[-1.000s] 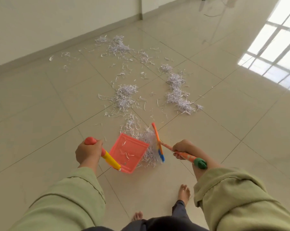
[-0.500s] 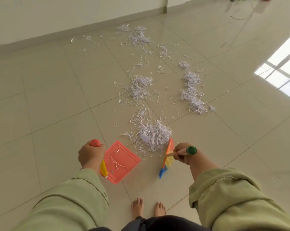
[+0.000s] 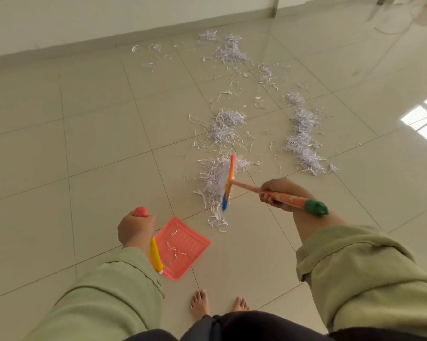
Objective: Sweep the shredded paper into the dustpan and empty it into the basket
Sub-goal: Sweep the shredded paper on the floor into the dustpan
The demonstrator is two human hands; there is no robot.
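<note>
Reaching out again, right hand [image 3: 277, 193] clenched round broom [image 3: 229, 183], now behind centre-frame shredded paper [image 3: 216, 178]; left hand [image 3: 136, 228] grips dustpan [image 3: 183, 247] handle, lower centre, pulled back, nearly empty.

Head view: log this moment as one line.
left hand holds dustpan | right hand holds broom | paper on floor
</note>
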